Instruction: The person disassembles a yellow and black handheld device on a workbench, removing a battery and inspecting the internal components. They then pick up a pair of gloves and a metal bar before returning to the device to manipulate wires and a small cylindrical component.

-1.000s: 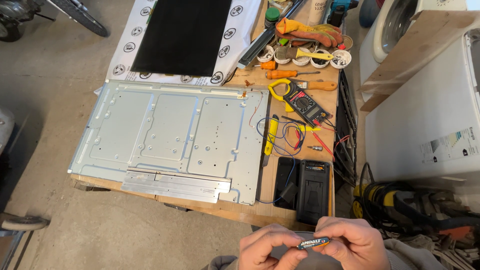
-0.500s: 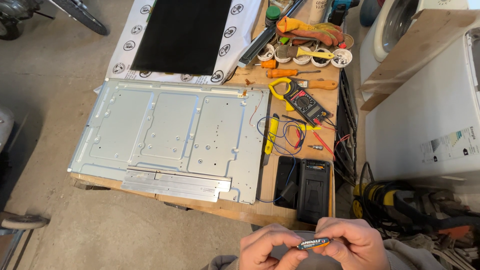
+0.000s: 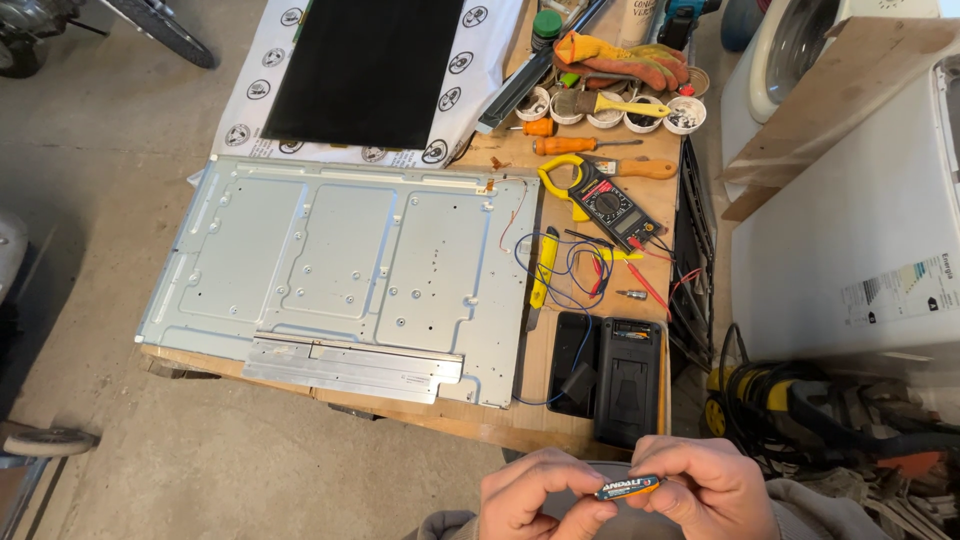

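A small battery [image 3: 628, 488] lies almost level, its long axis running left to right with the right end tipped slightly up. It sits between the two hands at the bottom of the view, below the near edge of the counter [image 3: 500, 425]. The left hand [image 3: 535, 497] pinches its left end with fingertips closed on it; the right hand [image 3: 700, 487] clamps the right end. Just beyond, on the counter, lies a black case [image 3: 628, 380] beside a grey metal panel [image 3: 340, 265].
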